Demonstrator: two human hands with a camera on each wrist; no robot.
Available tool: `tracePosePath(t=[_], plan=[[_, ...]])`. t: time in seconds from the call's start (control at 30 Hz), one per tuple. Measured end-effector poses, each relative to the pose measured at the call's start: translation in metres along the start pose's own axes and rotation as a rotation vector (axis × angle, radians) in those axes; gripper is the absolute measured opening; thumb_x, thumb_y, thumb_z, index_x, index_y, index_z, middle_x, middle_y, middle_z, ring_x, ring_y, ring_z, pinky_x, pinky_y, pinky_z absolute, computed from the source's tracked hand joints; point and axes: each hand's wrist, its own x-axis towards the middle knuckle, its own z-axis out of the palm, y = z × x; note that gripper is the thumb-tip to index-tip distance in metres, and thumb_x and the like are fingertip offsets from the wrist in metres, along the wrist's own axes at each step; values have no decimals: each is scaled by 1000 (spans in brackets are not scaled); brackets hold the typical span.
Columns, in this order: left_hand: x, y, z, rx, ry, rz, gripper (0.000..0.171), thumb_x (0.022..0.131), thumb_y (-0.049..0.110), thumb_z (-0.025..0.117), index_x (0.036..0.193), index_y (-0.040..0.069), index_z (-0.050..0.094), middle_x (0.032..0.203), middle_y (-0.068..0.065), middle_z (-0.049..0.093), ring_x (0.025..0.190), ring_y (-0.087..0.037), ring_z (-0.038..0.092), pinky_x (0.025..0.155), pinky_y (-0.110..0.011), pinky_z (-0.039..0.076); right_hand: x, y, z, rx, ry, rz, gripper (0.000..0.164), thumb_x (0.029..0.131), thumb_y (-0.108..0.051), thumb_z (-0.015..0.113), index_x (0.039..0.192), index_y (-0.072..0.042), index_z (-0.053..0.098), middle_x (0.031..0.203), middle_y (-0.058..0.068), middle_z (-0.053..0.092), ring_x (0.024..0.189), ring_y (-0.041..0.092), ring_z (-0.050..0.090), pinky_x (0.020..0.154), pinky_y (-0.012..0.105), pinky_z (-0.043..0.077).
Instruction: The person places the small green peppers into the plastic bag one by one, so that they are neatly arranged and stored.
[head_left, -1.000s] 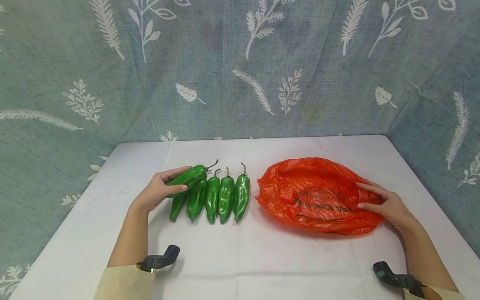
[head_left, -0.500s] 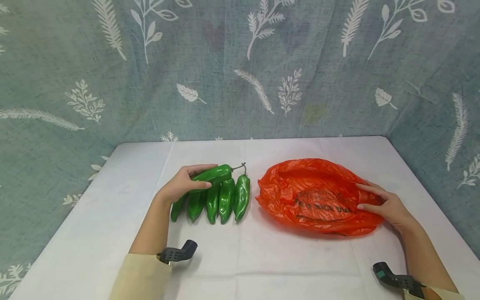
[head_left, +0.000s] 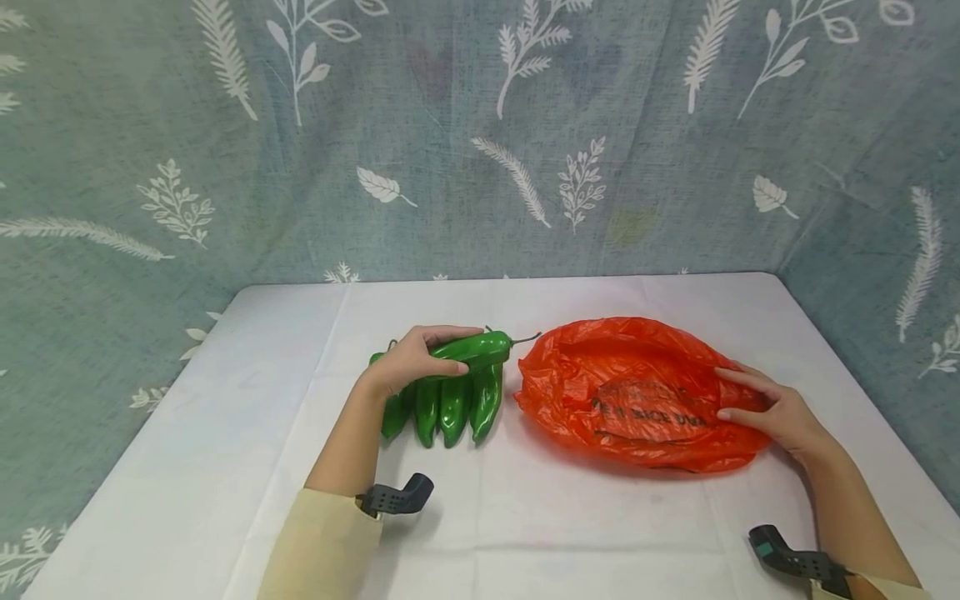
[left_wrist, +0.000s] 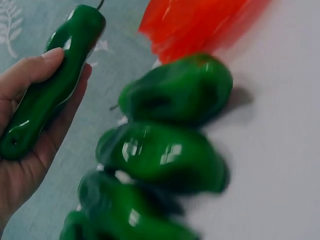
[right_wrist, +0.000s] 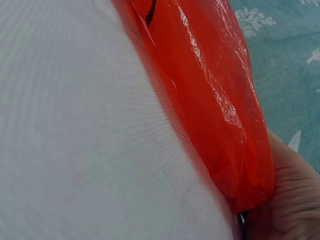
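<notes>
My left hand (head_left: 411, 363) holds a green chili pepper (head_left: 483, 347) between thumb and fingers, its stem pointing right. Raised above a row of other green peppers (head_left: 454, 408), the pepper hides their upper parts in the head view. The left wrist view shows the thumb laid along the held pepper (left_wrist: 57, 82), with several peppers (left_wrist: 162, 155) on the table beyond. A crumpled red plastic bag (head_left: 637, 396) lies to the right, its mouth spread. My right hand (head_left: 776, 410) grips the bag's right side; in the right wrist view its fingertips are hidden by the bag (right_wrist: 200, 100).
A white cloth (head_left: 570, 533) covers the table. Behind and beside it hangs a blue-green curtain (head_left: 450, 200) with white leaf prints. Black wrist cameras (head_left: 397, 497) are strapped on both forearms.
My left hand has carried the pepper rightward over the row, toward the bag. The peppers at the row's left are now partly behind the hand. My right hand and the bag stay in place.
</notes>
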Motion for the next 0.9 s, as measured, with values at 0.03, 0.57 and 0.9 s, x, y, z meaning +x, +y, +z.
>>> tracePosePath(t=[0.03,0.57,0.9], plan=[[3,1,3,0,-11,4,54,79,13,74,131,18,59,131,-2,59,118,-19,54,98,-40,44,0,0,0,1,1,-2,65,85,-27,70,142,-12,43,152,27,19,135,50,17,76,2,37],[45,25,50,23,-110,23,53,80,15,72,130,18,59,128,-1,60,109,-16,56,88,-31,48,1,1,-1,-5,6,-11,64,86,-26,70,142,-12,44,152,27,19,135,49,18,77,1,36],[69,34,86,24,-129,50,52,80,13,72,131,17,59,125,-4,60,104,-17,56,85,-28,49,2,1,-1,-1,7,-15,64,86,-26,70,142,-12,44,151,28,20,134,51,18,76,1,36]])
